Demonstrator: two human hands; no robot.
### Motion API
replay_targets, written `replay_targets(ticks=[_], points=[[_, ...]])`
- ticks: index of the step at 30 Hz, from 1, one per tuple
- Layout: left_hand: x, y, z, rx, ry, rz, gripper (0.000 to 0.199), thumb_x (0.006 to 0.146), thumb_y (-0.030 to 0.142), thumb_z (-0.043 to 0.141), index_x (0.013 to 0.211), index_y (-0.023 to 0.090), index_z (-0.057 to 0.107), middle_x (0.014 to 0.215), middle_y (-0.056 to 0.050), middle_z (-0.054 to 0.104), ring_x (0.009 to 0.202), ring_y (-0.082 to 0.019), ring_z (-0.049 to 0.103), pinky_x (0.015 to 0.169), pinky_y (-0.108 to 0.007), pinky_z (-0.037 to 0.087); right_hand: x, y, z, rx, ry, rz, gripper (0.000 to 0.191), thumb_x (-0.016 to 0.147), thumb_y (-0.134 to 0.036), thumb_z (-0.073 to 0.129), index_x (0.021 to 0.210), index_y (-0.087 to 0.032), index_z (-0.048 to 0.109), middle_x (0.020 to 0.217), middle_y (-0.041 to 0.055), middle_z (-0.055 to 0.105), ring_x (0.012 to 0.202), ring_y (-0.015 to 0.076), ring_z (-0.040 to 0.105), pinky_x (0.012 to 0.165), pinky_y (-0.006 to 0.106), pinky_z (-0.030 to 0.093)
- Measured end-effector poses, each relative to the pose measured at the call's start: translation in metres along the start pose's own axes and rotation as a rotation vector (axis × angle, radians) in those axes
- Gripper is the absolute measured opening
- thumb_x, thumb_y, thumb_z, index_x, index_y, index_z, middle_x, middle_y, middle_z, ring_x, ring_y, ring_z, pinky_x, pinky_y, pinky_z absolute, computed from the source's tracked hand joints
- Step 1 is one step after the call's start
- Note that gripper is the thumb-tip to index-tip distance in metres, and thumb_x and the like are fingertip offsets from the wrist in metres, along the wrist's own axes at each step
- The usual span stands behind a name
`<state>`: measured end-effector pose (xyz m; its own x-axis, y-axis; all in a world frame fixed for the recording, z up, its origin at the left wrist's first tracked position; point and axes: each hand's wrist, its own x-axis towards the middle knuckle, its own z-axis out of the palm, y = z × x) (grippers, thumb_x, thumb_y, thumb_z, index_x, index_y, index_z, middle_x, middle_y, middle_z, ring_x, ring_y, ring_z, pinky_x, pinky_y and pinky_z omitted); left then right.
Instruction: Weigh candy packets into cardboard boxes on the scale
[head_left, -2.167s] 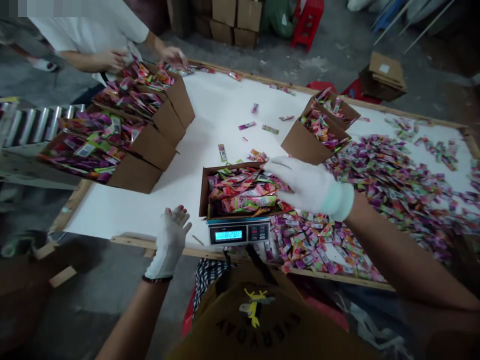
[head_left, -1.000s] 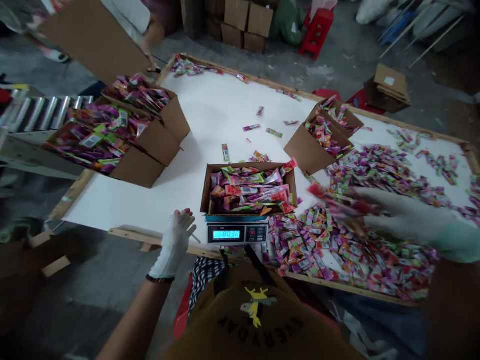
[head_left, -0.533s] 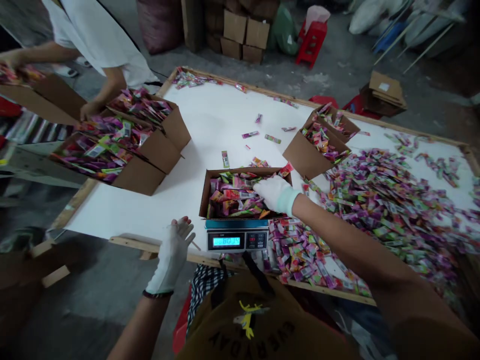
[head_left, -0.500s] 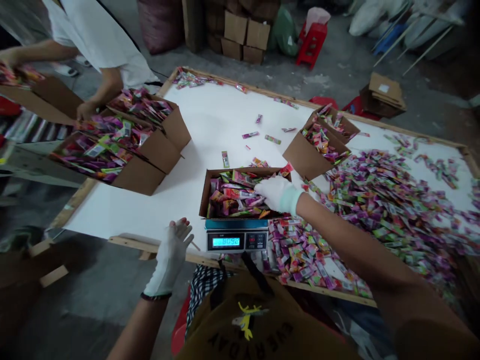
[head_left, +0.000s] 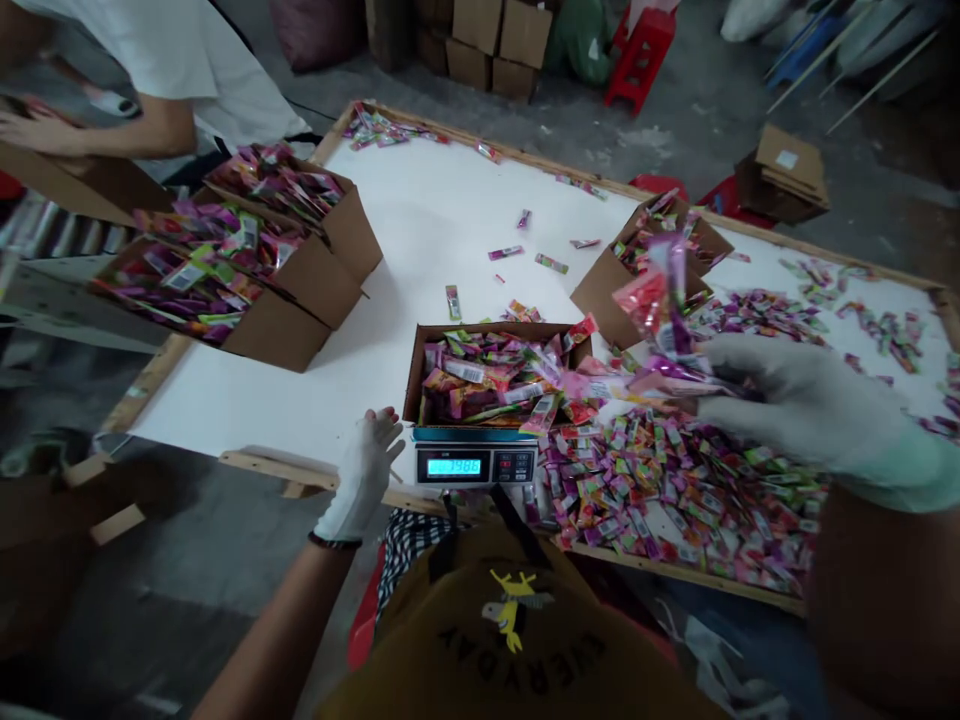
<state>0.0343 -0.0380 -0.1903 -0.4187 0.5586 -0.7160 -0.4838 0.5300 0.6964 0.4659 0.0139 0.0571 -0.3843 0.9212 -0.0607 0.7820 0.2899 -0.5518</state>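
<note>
The left hand (head_left: pixel 366 460) hung relaxed over the counter (head_left: pixel 277 400), fingers loose and holding nothing. From it the box (head_left: pixel 412 388) lay at two o'clock, on the scale (head_left: pixel 490 466), with its long axis running from nine to three o'clock. The left hand was the nearer one, just beside that near-left corner. Packets (head_left: pixel 465 372) filled the box; white barcodes showed, but brand names were too small to read. The display (head_left: pixel 454 467) seemed to read 7986, its leading characters unclear. At six o'clock, the shirt (head_left: pixel 517 650) read EVERYDAY beneath a yellow print. The right hand (head_left: pixel 787 400), blurred and above the pile (head_left: pixel 637 490), grasped a clutch (head_left: pixel 671 325) of packets, with the box at its nine o'clock.
</note>
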Motion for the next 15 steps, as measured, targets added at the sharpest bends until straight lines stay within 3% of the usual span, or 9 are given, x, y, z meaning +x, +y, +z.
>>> replay_targets(ticks=[3,8,12,15], points=[[-0.001,0.000,0.004,0.009,0.013,-0.014,0.033,0.106,0.043,0.046,0.094,0.023,0.069,0.119,-0.012,0.075,0.119,-0.027,0.070,0.111,-0.047,0.050,-0.011,-0.002,0.000,0.012,0.034,-0.022,0.013,0.091,-0.039,0.070,0.098,-0.032,0.078,0.091,0.0056,0.076,0.078,0.0257,0.072,0.075,0.041,0.061],[-0.001,0.001,0.009,0.005,0.025,-0.010,0.029,0.107,0.039,0.047,0.094,0.024,0.068,0.109,-0.010,0.076,0.111,-0.025,0.072,0.106,-0.044,0.054,0.017,-0.022,0.019,-0.157,-0.034,-0.162,0.022,0.091,-0.038,0.063,0.101,-0.028,0.079,0.093,0.0072,0.077,0.084,0.0284,0.073,0.081,0.043,0.061],[-0.002,0.000,0.002,-0.007,0.028,-0.019,0.033,0.108,0.042,0.045,0.093,0.023,0.068,0.112,-0.011,0.076,0.120,-0.026,0.071,0.113,-0.047,0.051,0.042,-0.036,0.044,-0.314,-0.074,-0.242,0.034,0.090,-0.032,0.062,0.118,-0.024,0.079,0.112,0.0102,0.080,0.107,0.0325,0.075,0.096,0.044,0.059],[-0.003,-0.003,-0.008,-0.023,0.043,-0.035,0.035,0.109,0.045,0.046,0.095,0.022,0.069,0.121,-0.012,0.075,0.129,-0.028,0.068,0.122,-0.052,0.044,0.056,-0.045,0.062,-0.426,-0.154,-0.223,0.041,0.093,-0.024,0.057,0.129,-0.024,0.077,0.112,0.0113,0.082,0.107,0.0311,0.076,0.094,0.041,0.059]])
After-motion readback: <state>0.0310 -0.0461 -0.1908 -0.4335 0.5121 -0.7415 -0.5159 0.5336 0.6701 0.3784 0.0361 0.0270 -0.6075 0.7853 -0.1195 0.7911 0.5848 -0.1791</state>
